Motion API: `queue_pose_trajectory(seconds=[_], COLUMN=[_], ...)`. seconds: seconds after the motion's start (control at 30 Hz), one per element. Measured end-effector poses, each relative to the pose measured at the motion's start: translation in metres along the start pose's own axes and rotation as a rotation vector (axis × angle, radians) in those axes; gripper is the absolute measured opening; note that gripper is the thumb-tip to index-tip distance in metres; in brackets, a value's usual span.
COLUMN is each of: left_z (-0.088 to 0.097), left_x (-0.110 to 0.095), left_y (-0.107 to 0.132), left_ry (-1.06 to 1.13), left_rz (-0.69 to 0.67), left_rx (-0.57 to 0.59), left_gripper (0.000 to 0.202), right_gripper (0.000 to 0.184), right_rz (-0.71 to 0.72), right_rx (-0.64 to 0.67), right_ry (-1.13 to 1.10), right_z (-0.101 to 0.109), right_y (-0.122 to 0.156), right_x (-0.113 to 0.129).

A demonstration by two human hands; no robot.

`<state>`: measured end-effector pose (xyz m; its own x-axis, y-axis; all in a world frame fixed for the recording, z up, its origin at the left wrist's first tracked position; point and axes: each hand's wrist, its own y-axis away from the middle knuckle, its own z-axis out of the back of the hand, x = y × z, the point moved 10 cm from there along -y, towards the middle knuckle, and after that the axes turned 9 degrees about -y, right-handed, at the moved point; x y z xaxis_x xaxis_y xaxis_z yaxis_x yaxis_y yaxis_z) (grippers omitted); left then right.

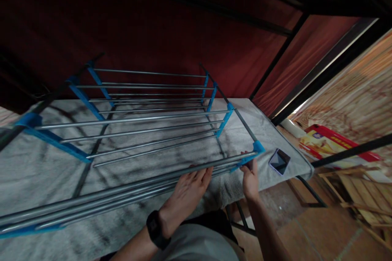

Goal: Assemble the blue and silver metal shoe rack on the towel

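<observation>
A shoe rack (pixel 143 132) of thin metal tubes with blue plastic brackets lies on its side on a grey fleece-like cover (pixel 118 179). My left hand (pixel 191 183), with a black watch on the wrist, is closed against the nearest tier's tubes, right of the middle; part of its fingers is hidden there. At the near right corner, my right hand (pixel 250 179) grips the blue bracket (pixel 259 147) from below, fingertips showing above the tube. A dark side pole (pixel 245 124) runs back from that bracket.
A phone (pixel 279 161) lies on the cover to the right of the rack. Dark red cloth (pixel 153 32) on a dark frame hangs behind. Beyond the table's right edge are a red and yellow box (pixel 333 142) and a wooden slatted piece (pixel 364 195).
</observation>
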<state>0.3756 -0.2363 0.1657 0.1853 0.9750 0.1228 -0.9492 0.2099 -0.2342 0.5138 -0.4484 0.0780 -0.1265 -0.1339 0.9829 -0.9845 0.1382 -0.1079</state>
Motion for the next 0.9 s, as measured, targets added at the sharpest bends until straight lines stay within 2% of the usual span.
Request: queue_pose_trajectory(seconds=[0.07, 0.17, 0.23, 0.3, 0.37, 0.47, 0.53, 0.63, 0.73, 0.8, 0.9], left_z=[0.000, 0.013, 0.033, 0.061, 0.095, 0.146, 0.159, 0.150, 0.118, 0.091, 0.046], left_x=[0.002, -0.006, -0.011, -0.008, 0.006, 0.049, 0.081, 0.123, 0.148, 0.153, 0.145], left_y=[0.009, 0.026, 0.038, 0.043, 0.038, 0.008, -0.023, -0.080, -0.142, -0.181, -0.229], left_ry=[-0.008, -0.004, 0.016, 0.073, 0.189, 0.382, 0.478, 0.548, 0.582, 0.658, 0.900], left_rz=[0.011, -0.089, -0.179, -0.211, -0.183, -0.063, 0.016, 0.107, 0.173, 0.224, 0.361], left_rx=[0.012, 0.005, -0.014, -0.033, -0.073, -0.208, -0.223, -0.206, -0.164, -0.125, -0.020], left_gripper=[0.065, 0.066, 0.065, 0.061, 0.049, 0.032, 0.029, 0.032, 0.033, 0.030, 0.021], right_gripper=[0.044, 0.033, 0.030, 0.031, 0.033, 0.034, 0.034, 0.032, 0.028, 0.028, 0.029], right_rz=[0.051, 0.115, 0.072, -0.044, -0.159, -0.297, -0.349, -0.355, -0.313, -0.292, -0.290], right_rx=[-0.047, -0.062, 0.010, 0.117, 0.222, 0.355, 0.420, 0.490, 0.541, 0.563, 0.596], right_ry=[-0.100, -0.181, -0.165, -0.163, -0.187, -0.197, -0.149, -0.060, -0.049, -0.046, -0.003], right_z=[0.011, 0.018, 0.007, -0.011, -0.033, -0.067, -0.085, -0.103, -0.111, -0.113, -0.116], right_y=[-0.008, -0.029, -0.048, -0.066, -0.079, -0.086, -0.085, -0.082, -0.081, -0.081, -0.080], right_x=[0.020, 0.061, 0.084, 0.099, 0.109, 0.116, 0.116, 0.114, 0.114, 0.114, 0.114])
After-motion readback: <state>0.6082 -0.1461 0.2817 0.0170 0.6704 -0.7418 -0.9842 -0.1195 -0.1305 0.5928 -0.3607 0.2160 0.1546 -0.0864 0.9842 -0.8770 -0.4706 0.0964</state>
